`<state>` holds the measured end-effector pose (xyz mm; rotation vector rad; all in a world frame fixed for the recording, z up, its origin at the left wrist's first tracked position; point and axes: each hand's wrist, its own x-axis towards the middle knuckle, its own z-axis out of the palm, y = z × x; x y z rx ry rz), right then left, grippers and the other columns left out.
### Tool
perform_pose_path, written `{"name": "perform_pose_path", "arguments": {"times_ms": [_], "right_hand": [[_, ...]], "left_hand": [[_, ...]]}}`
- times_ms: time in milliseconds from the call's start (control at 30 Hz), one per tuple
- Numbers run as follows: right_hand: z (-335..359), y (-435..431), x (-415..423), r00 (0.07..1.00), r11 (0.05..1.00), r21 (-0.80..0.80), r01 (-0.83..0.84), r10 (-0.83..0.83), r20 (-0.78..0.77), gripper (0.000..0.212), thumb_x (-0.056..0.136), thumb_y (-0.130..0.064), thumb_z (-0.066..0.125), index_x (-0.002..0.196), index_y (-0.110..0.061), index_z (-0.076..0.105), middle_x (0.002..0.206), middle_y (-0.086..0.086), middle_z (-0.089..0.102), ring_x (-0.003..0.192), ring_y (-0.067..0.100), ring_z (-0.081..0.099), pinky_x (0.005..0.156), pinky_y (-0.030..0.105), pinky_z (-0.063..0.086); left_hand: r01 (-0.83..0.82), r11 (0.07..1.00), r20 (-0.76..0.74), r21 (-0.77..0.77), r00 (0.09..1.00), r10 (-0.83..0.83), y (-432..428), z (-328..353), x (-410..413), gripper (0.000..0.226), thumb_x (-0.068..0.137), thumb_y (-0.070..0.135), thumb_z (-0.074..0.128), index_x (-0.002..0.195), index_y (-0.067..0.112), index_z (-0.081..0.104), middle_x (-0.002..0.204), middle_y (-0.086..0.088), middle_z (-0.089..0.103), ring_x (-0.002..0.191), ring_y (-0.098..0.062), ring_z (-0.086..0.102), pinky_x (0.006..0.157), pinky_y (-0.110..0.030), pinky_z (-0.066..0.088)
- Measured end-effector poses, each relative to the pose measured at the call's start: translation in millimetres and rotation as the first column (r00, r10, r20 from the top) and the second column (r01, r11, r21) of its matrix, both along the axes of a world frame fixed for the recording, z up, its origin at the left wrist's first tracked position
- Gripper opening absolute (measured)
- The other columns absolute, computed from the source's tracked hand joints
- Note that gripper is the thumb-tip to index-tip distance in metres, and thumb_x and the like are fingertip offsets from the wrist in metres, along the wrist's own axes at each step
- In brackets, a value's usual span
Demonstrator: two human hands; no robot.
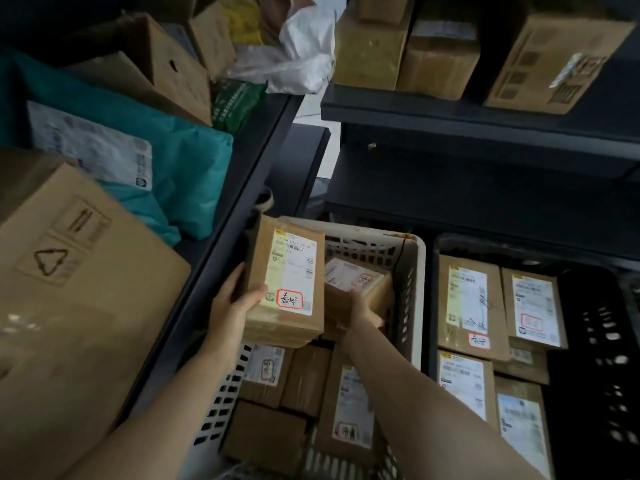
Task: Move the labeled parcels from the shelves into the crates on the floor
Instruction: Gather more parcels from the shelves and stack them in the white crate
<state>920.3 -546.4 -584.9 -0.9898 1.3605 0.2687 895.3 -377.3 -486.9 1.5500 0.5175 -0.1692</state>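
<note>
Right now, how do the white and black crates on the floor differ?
The white crate sits left, the black crate right. The left hand grips a tall parcel and the right hand a smaller parcel at the white crate; no hand is at the black crate. The black crate's parcels lie flat in rows; the white crate's are piled unevenly. Both are slotted and hold brown parcels.

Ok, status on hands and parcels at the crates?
Left hand grips labeled parcel over white crate. Right hand holds smaller parcel inside it. Stacked parcels below; nothing else in the way.
</note>
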Motion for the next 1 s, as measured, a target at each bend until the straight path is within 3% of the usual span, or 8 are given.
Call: {"name": "perform_pose_path", "arguments": {"times_ms": [133,267,433,567,700,767,833,1000], "right_hand": [[-24,-13,2,0.994,0.988,0.106,-0.108,0.109,0.003,0.081,0.069,-0.049,0.078,0.133,-0.012,0.044,0.121,0.015,0.057,0.108,0.033,0.056,0.095,0.048,0.048],[-43,-38,4,0.986,0.974,0.161,-0.157,0.145,0.085,0.058,0.072,-0.043,0.080,0.115,-0.009,0.062,0.099,0.012,0.070,0.089,0.028,0.067,0.088,0.044,0.054],[-46,-55,15,0.952,0.933,0.203,-0.298,0.276,0.130,0.041,0.083,-0.020,0.074,0.118,-0.009,0.055,0.108,0.013,0.066,0.100,0.030,0.063,0.091,0.053,0.052],[-44,-58,17,0.935,0.912,0.216,-0.350,0.327,0.136,0.045,0.085,-0.009,0.071,0.126,-0.008,0.052,0.114,0.015,0.063,0.102,0.031,0.060,0.075,0.047,0.052],[-46,-45,16,0.975,0.954,0.205,-0.218,0.205,0.083,0.047,0.084,-0.009,0.072,0.126,-0.006,0.052,0.120,0.019,0.063,0.107,0.038,0.062,0.056,0.044,0.053],[-45,-36,20,0.978,0.961,0.186,-0.205,0.193,0.078,0.039,0.088,-0.015,0.068,0.123,-0.004,0.053,0.117,0.018,0.062,0.108,0.037,0.062,0.067,0.043,0.056],[-45,-29,27,0.949,0.939,0.149,-0.310,0.298,0.100,0.035,0.092,-0.014,0.063,0.125,-0.006,0.052,0.118,0.016,0.062,0.108,0.033,0.061,0.077,0.043,0.056],[-42,-25,45,0.722,0.729,-0.095,-0.678,0.684,0.100,0.048,0.093,-0.007,0.055,0.137,-0.021,0.041,0.122,0.011,0.059,0.111,0.033,0.059,0.087,0.046,0.054]], "left_hand": [[-0.027,0.999,-0.005,0.032,1.000,0.027,-4,-22,-6,0.058,0.086,0.008,0.062,0.138,0.026,0.044,0.095,0.008,0.066,0.074,-0.003,0.066,0.052,-0.012,0.049],[-0.077,0.997,-0.011,0.027,0.997,0.077,-5,-35,-9,0.056,0.086,0.011,0.060,0.137,0.028,0.045,0.103,0.004,0.067,0.079,-0.006,0.066,0.057,-0.016,0.049],[-0.118,0.993,-0.002,0.017,0.993,0.118,-10,-41,-9,0.055,0.087,0.013,0.058,0.138,0.028,0.045,0.101,0.005,0.068,0.075,-0.005,0.069,0.057,-0.018,0.050],[-0.157,0.987,-0.022,-0.017,0.987,0.157,-11,-46,-6,0.054,0.088,0.017,0.058,0.138,0.030,0.045,0.107,-0.001,0.069,0.086,-0.014,0.068,0.066,-0.029,0.048],[-0.177,0.984,-0.041,-0.026,0.984,0.176,-15,-50,-6,0.055,0.086,0.020,0.060,0.138,0.032,0.045,0.113,-0.003,0.067,0.097,-0.022,0.066,0.073,-0.037,0.050],[-0.182,0.983,-0.044,-0.026,0.983,0.180,-17,-49,-5,0.055,0.086,0.021,0.061,0.137,0.034,0.045,0.115,-0.004,0.067,0.099,-0.024,0.065,0.075,-0.039,0.050],[-0.179,0.984,-0.049,-0.021,0.983,0.178,-18,-46,-2,0.056,0.085,0.023,0.062,0.137,0.035,0.045,0.114,-0.003,0.067,0.099,-0.023,0.065,0.074,-0.038,0.049],[-0.160,0.987,-0.048,0.011,0.986,0.161,-16,-41,2,0.058,0.085,0.022,0.062,0.139,0.034,0.043,0.115,-0.001,0.066,0.096,-0.019,0.064,0.069,-0.033,0.047]]}}
